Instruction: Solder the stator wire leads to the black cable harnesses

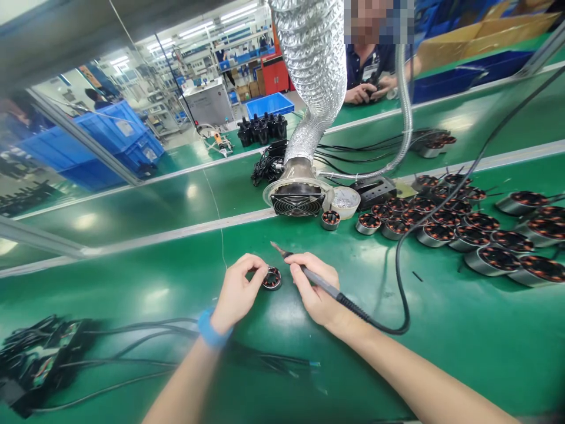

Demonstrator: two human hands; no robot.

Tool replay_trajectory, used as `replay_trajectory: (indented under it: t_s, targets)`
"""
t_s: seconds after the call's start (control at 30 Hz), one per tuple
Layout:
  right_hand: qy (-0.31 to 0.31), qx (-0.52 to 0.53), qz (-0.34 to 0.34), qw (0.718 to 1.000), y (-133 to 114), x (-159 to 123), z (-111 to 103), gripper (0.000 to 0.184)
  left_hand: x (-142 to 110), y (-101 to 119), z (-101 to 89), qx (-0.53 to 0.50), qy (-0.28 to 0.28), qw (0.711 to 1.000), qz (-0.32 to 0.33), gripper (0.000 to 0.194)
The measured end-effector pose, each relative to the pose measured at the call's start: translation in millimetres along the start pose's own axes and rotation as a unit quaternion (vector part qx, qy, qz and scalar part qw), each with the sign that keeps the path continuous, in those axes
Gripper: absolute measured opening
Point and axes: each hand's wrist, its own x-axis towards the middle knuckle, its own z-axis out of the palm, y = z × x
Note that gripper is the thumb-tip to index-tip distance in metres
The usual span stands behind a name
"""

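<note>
I get green from the worktop [176,259] on my remote feed and bright blue from the wristband [214,328]. Copper-orange patches dot the dark coil ring [272,282]; I see grey and black along the soldering iron [322,284], silver ribbing on the duct [318,53].

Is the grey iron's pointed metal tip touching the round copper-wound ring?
Apart: the head view shows green bench between the iron tip and the ring.

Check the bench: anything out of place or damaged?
A short black piece lies loose on the green bench, right of the black cable and apart from the round coil-wound parts. Possibly a stray offcut, hard to identify. No spill or damage stands out.
</note>
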Motion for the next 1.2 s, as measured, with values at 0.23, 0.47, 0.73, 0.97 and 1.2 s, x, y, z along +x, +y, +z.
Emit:
replay_trajectory:
  t_s: [0.23,0.47,0.73,0.97,1.2]
  targets:
    - [-0.140,0.012,0.028,0.990,17.2,-8.1,17.6,0.069,0.6,0.0,1.0,-0.007,-0.001,1.000,0.001,0.017]
    - [-0.190,0.038,0.026,0.981,25.7,-8.8,21.0,0.070,0.5,-0.5,-0.2,0.001,-0.009,1.000,0.001,0.017]
    - [-0.250,-0.069,-0.060,0.964,22.3,12.0,-6.7,0.060,1.2,-6.8,-12.3,0.046,0.014,0.999,0.006,0.019]
    - [-0.253,-0.127,-0.095,0.954,21.7,13.4,-8.2,0.051,5.2,-21.9,-13.6,-0.036,-0.004,0.996,-0.086,0.022]
    - [-0.242,-0.087,-0.089,0.962,25.3,10.9,-6.9,0.056,33.8,3.8,-16.5,-0.030,-0.115,0.987,-0.109,0.034]
